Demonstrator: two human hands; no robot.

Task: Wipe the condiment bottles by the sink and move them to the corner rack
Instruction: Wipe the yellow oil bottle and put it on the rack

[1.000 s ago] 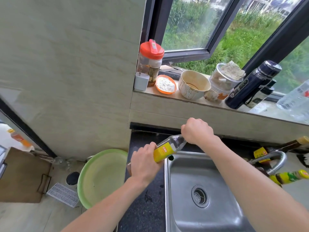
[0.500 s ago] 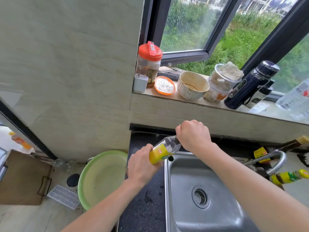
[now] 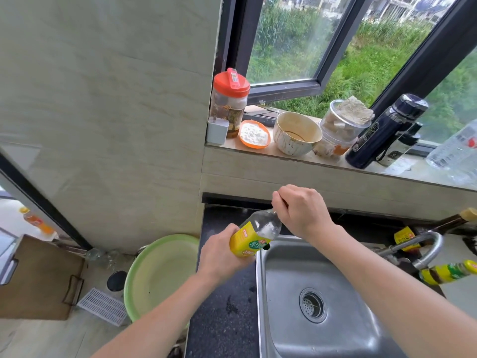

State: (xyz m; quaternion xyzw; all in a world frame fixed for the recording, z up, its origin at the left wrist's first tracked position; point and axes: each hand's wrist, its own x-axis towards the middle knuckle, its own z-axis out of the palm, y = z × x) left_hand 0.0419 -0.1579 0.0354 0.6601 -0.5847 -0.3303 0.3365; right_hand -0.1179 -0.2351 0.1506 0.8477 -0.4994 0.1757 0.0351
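left of the sink (image 3: pixel 361 319), lower down beside the worktop (image 3: pixel 224 311), a green basin (image 3: pixel 160 272) sits well out of my way. at the sink's left rim my left hand (image 3: pixel 222 254) has its fingers wrapped round the base of the clear bottle (image 3: pixel 258 233) with the yellow label, holding it tilted, neck pointing up and away toward the sink's back edge. my right hand (image 3: pixel 302 213) is above the sink's back left corner, fingers curled tight over the neck and cap. i cannot tell whether a cloth is tucked inside that fist.

i read this as the wiping step on this bottle, working the top end. next i'd need to run the right grip down over the label, keeping the left hold firm since smooth plastic could slip. then i'd carry it to the corner rack, which i cannot see from here.

right of the sink the faucet (image 3: pixel 426 246) arches across. near it a dark bottle (image 3: pixel 438 226) and a yellow-green bottle (image 3: pixel 449 272) wait. reaching them means going round that spout.
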